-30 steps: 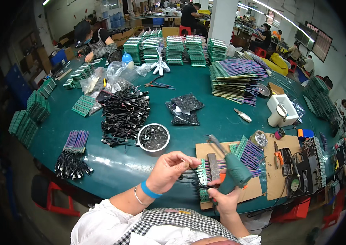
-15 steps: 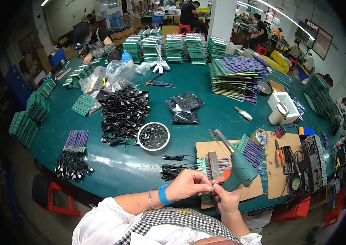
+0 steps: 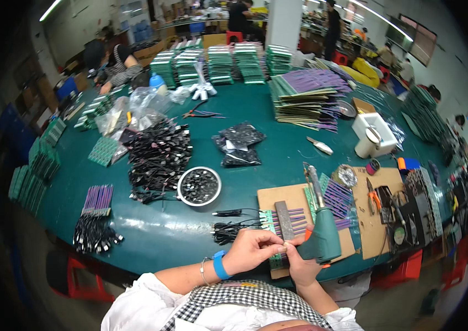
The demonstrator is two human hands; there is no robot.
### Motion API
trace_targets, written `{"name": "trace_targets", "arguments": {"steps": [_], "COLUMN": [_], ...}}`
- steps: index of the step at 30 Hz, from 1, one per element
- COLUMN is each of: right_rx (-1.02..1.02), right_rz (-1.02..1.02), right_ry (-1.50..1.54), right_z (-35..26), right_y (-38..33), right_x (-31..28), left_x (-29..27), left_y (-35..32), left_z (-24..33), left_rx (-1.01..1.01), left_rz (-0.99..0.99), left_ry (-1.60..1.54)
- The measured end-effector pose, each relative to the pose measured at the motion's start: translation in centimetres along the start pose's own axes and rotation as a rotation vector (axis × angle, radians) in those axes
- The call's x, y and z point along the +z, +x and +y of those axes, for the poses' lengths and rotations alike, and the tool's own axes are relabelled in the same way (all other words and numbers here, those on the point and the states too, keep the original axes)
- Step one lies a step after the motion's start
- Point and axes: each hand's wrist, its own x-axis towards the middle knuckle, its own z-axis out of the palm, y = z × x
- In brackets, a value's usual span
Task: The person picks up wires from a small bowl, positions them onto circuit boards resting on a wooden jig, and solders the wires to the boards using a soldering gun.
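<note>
My right hand (image 3: 303,266) is wrapped round the handle of a green gun-shaped tool (image 3: 329,240) with a metal barrel that points away from me. Its thumb and forefinger meet the fingertips of my left hand (image 3: 256,249), which is closed in a pinch; whatever lies between them is too small to name. Just beyond the fingers, a dark metal bar (image 3: 284,220) rests across green circuit boards (image 3: 267,222) with purple strips. These lie on a cardboard sheet (image 3: 270,197), and black cables (image 3: 235,231) run off the boards to the left.
A white bowl of small black parts (image 3: 199,186) stands beside a heap of black cables (image 3: 159,157). Bagged black parts (image 3: 239,144) lie mid-table. Pliers (image 3: 374,197) sit on the right-hand cardboard. Stacked boards (image 3: 306,102) and a white foam box (image 3: 375,132) stand farther off.
The barrel of the green tool has swung from pointing up-left to nearly straight away from me. My pinched fingers stay together. The whole view has shifted slightly.
</note>
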Motion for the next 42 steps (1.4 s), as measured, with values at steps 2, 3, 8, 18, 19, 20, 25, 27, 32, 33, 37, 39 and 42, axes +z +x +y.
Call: {"name": "trace_targets", "arguments": {"steps": [2, 3, 8, 18, 19, 20, 25, 27, 32, 33, 37, 39, 42], "right_rx": [-0.121, -0.115, -0.024, 0.28, 0.301, 0.321, 0.361, 0.367, 0.411, 0.429, 0.34, 0.316, 0.359], "right_rz": [-0.016, -0.008, 0.086, -0.024, -0.013, -0.029, -0.094, -0.118, -0.027, -0.035, -0.004, 0.03, 0.012], "right_ry": [-0.138, -0.164, -0.194, 0.376, 0.375, 0.377, 0.369, 0.389, 0.364, 0.328, 0.283, 0.304, 0.34], "right_z": [-0.4, -0.4, -0.5, -1.0, -0.7, -0.4, 0.1, -0.1, -0.7, -0.5, 0.4, -0.4, -0.4], "right_y": [0.2, -0.1, 1.4, 2.6, 2.6, 2.5, 2.4, 2.4, 1.8, 1.8, 1.8, 2.1, 2.0], "right_x": [-0.2, -0.2, -1.2, -0.6, -0.5, -0.5, -0.5, -0.4, -0.3, -0.3, 0.1, 0.3, 0.3], "left_x": [0.0, 0.1, -0.4, -0.9, -0.6, -0.6, -0.4, -0.3, 0.1, 0.0, 0.1, 0.1, 0.2], "left_y": [-0.4, -0.5, -0.7, 0.5, 0.5, 0.6, 0.7, 0.5, 0.1, 0.1, 0.1, -0.1, 0.0], "left_z": [-0.2, -0.3, -1.0, 0.2, -0.1, -0.3, -0.4, -0.4, -0.5, -0.8, -1.3, -1.1, -1.0], "left_rx": [0.028, 0.023, -0.085, -0.187, -0.158, -0.178, -0.193, -0.181, -0.128, -0.143, -0.143, -0.138, -0.116], "left_rz": [0.066, 0.041, 0.109, 0.175, 0.185, 0.18, 0.21, 0.221, 0.211, 0.206, 0.22, 0.223, 0.234], "left_ry": [0.024, 0.024, -0.067, -0.394, -0.359, -0.359, -0.341, -0.344, -0.143, -0.104, -0.129, -0.19, -0.219]}}
